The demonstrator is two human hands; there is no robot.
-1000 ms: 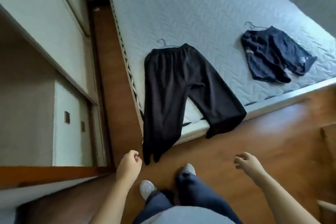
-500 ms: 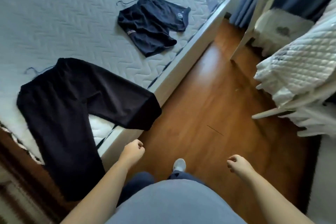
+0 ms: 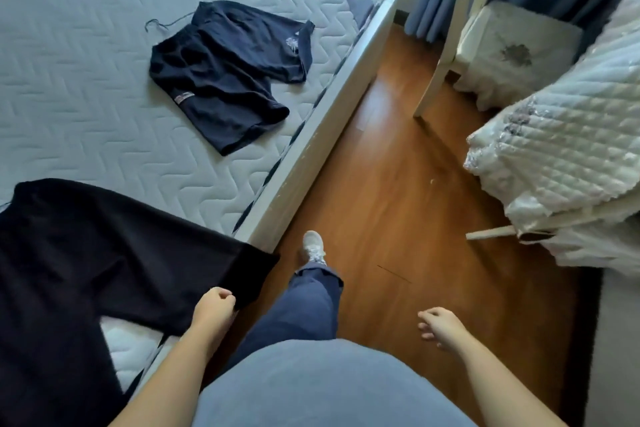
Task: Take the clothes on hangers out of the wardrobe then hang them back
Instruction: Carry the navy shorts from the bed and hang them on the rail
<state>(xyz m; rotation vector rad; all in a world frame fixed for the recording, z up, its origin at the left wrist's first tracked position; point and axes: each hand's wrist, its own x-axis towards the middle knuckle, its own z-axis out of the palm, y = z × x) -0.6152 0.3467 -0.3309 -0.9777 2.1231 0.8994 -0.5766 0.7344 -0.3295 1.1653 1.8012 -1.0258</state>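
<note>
Black trousers [image 3: 86, 270] lying lengthwise over the mattress [image 3: 86, 80] edge, navy shorts [image 3: 225, 73] beyond, hanger hook [image 3: 162, 24] pointing left, left hand [image 3: 213, 308] loosely fisted, empty, right hand [image 3: 440, 326] half-curled, empty.

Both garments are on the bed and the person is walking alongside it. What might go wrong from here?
1. The black trousers hang over the bed edge by the left hand; brushing them may drag them onto the floor.
2. Only the navy shorts' hanger hook shows clearly; lifting by the cloth may slip either garment off its hanger.
3. The white quilt narrows the walkway, so a foot might catch it.
</note>
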